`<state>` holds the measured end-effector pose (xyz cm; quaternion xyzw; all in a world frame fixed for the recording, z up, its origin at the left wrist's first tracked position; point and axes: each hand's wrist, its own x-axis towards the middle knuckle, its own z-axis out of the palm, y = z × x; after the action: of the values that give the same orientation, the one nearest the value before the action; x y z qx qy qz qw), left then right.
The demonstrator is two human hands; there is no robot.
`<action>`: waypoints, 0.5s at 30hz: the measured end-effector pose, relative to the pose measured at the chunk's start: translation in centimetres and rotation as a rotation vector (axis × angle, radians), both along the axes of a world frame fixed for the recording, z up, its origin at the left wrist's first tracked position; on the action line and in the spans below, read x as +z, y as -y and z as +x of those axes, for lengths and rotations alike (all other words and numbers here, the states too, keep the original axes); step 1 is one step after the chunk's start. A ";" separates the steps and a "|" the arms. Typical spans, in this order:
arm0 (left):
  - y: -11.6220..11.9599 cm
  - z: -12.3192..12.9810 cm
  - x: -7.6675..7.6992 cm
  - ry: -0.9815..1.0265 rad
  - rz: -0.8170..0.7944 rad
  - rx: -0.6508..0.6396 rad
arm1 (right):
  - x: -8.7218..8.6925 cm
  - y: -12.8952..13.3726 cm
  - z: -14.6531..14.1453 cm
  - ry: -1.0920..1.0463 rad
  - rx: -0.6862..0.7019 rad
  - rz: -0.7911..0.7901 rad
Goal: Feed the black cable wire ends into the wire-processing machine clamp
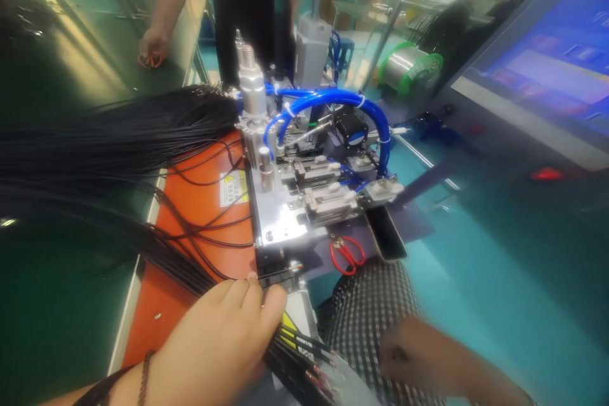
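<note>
My left hand [228, 336] is wrapped round a bundle of black cables [185, 269] at the front of the machine. The stripped cable ends [318, 355], some with reddish tips, stick out past my thumb towards the lower right. My right hand [399, 352] is over the checkered cloth on my lap [371, 298], apart from the cables. Motion smears its fingers, so their grip does not show. Just ahead stands a machine with metal clamps [328, 200] and blue air hoses [342, 96]. A few loose cables cross its orange plate [200, 203].
Red-handled scissors [348, 255] and a phone [386, 233] lie at the machine's near right. A large heap of black cables [118, 133] spreads left. Behind, a co-worker's hand [155, 47] holds something small and orange. A lit screen [556, 57] and green wire spool [410, 68] are right.
</note>
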<state>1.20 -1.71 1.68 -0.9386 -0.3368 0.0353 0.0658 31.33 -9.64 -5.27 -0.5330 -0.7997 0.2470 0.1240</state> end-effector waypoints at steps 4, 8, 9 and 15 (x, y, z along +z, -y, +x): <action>-0.1 -0.1 0.3 -0.034 -0.090 0.029 | 3.0 -3.1 -4.1 -0.020 0.039 0.254; -0.7 -0.7 0.6 -0.022 -0.156 0.052 | 3.5 -4.3 -8.9 -0.327 0.238 0.498; -0.9 -0.8 0.8 -0.019 -0.168 0.054 | 3.2 -4.3 -9.7 -0.431 0.210 0.512; -1.3 -0.1 1.4 -0.047 -0.180 0.079 | 1.5 -3.9 -10.5 -0.642 0.171 0.395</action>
<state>1.09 -0.43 3.08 -0.9256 -0.3673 0.0901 -0.0123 20.81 -5.72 -3.77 -0.3260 -0.7938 0.2520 0.4473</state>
